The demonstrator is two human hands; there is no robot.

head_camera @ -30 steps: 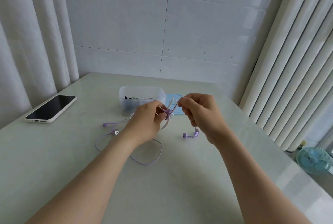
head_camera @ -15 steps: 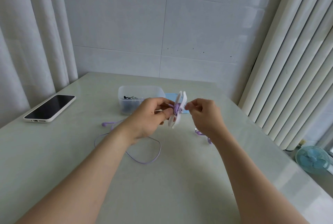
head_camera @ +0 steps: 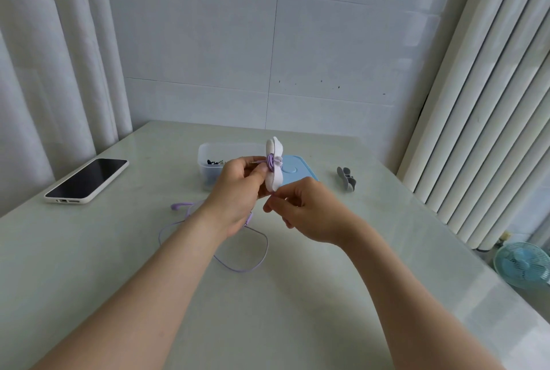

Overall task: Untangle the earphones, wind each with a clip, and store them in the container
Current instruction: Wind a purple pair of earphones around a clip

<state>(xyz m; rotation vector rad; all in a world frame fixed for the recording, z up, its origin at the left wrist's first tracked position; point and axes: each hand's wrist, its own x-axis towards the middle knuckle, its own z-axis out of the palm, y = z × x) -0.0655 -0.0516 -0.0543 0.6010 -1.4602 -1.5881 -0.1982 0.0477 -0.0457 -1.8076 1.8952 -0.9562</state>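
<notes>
My left hand [head_camera: 238,191] holds a white winder clip [head_camera: 274,174] upright above the table, with purple earphone cable [head_camera: 270,160] wrapped around its middle. Just below the clip, my right hand [head_camera: 306,212] pinches the cable between thumb and fingertips. The loose purple cable [head_camera: 253,265] loops on the table under my hands, and one earbud [head_camera: 176,206] lies to the left. Behind the clip stands a clear plastic container [head_camera: 208,155] with dark items inside. Its blue lid [head_camera: 297,173] lies flat beside it.
A phone in a white case [head_camera: 86,180] lies at the table's left. A grey winder clip [head_camera: 346,178] sits at the right near the vertical blinds. A small blue fan [head_camera: 520,265] stands on the floor beyond the table's right edge.
The clip has been raised and turned upright with more cable wound on it. My right hand dropped from beside the clip to below it. The right earbud is no longer visible on the table.
</notes>
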